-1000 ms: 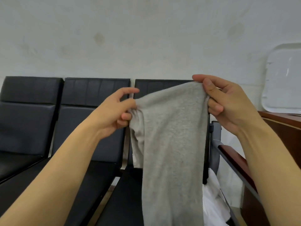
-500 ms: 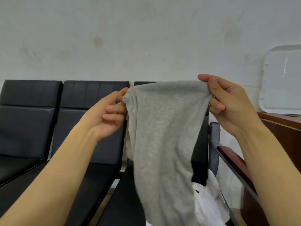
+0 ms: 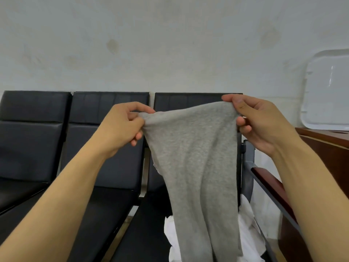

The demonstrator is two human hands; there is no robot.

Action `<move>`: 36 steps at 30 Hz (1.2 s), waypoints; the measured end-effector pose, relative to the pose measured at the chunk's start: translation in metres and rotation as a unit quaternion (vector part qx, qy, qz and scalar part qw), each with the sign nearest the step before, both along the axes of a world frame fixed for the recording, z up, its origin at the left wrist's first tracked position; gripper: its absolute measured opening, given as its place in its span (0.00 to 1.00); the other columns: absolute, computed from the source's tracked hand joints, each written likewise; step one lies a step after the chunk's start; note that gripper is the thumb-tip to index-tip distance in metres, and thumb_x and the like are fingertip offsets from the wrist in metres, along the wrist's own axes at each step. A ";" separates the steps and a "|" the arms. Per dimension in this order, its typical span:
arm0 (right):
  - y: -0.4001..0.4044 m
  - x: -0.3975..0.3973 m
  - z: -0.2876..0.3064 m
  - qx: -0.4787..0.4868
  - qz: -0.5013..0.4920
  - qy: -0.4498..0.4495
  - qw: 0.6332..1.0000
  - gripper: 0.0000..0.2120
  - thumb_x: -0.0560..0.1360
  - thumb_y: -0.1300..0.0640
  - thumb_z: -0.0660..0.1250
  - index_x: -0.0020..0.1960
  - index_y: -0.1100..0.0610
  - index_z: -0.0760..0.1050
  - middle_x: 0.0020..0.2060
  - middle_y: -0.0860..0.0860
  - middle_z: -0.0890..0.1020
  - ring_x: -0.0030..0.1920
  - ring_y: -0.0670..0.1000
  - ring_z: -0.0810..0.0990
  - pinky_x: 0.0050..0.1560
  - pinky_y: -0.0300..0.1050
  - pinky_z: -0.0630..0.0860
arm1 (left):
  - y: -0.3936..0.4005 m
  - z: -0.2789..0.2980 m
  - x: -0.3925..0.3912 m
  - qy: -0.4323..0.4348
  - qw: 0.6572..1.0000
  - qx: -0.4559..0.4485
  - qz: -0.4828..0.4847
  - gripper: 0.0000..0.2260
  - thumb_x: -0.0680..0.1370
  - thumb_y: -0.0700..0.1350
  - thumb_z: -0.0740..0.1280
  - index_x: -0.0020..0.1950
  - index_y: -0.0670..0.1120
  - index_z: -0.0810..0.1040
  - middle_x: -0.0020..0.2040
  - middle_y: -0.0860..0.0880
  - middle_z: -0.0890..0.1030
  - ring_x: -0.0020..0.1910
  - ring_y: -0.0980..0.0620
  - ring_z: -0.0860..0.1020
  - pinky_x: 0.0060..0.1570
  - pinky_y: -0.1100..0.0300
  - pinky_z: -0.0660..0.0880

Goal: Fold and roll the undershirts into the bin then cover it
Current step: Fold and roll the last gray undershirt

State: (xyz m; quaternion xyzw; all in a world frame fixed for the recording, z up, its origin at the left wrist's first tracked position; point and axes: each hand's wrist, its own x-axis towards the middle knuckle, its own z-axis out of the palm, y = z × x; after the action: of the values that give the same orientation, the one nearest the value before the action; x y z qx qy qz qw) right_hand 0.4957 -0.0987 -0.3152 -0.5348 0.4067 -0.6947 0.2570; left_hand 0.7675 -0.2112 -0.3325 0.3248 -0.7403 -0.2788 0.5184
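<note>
A grey undershirt (image 3: 194, 167) hangs in the air in front of me, held by its top edge. My left hand (image 3: 122, 127) pinches the top left corner. My right hand (image 3: 258, 121) pinches the top right corner, slightly higher. The cloth drapes down to the bottom of the view. Behind its lower part, white garments (image 3: 249, 235) lie piled on the right-hand black seat. A white plastic lid (image 3: 328, 91) leans against the wall at the far right. No bin is in view.
A row of three black padded seats (image 3: 105, 152) runs along the pale wall. A wood-topped armrest (image 3: 273, 190) borders the right seat. A brown wooden cabinet (image 3: 324, 148) stands at the right, under the lid.
My left hand has moved left and pulled its corner outward, so the shirt's top edge is stretched wider. The right hand has kept its grip and shifted a little to the right.
</note>
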 end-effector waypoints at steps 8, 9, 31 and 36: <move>0.010 -0.003 0.004 0.063 0.073 -0.004 0.995 0.11 0.83 0.58 0.63 0.61 0.55 0.82 0.40 0.42 0.82 0.18 0.41 0.64 0.16 0.27 0.61 | 0.010 0.013 0.001 0.142 0.932 0.235 -0.238 0.16 0.75 0.43 0.72 0.63 0.46 0.81 0.38 0.56 0.77 0.23 0.60 0.66 0.19 0.72 0.63; 0.010 -0.004 0.005 0.067 0.077 0.000 0.995 0.12 0.83 0.59 0.62 0.62 0.55 0.81 0.38 0.41 0.82 0.18 0.41 0.65 0.16 0.27 0.61 | 0.008 0.012 0.001 0.135 0.945 0.207 -0.215 0.16 0.75 0.42 0.73 0.63 0.45 0.81 0.38 0.56 0.78 0.23 0.60 0.67 0.20 0.71 0.65; 0.011 0.000 -0.003 0.042 0.005 0.099 0.994 0.11 0.76 0.60 0.73 0.58 0.59 0.83 0.47 0.57 0.88 0.51 0.52 0.88 0.46 0.34 0.82 | -0.011 0.013 0.032 0.084 0.986 0.122 -0.071 0.08 0.83 0.43 0.68 0.55 0.40 0.84 0.41 0.45 0.76 0.31 0.57 0.74 0.40 0.60 0.84; 0.006 0.003 -0.007 0.042 -0.037 0.136 0.989 0.10 0.76 0.57 0.74 0.55 0.59 0.85 0.45 0.57 0.88 0.48 0.53 0.89 0.46 0.35 0.83 | -0.004 0.010 0.030 0.059 0.968 0.158 -0.185 0.11 0.74 0.44 0.73 0.54 0.40 0.84 0.49 0.43 0.84 0.45 0.51 0.83 0.48 0.61 0.83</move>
State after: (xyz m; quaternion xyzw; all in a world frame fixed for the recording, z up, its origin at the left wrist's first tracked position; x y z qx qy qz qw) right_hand 0.4989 -0.0932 -0.3222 -0.5980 0.4860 -0.6066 0.1954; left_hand 0.7971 -0.2155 -0.3221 0.2432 -0.7020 -0.5017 0.4432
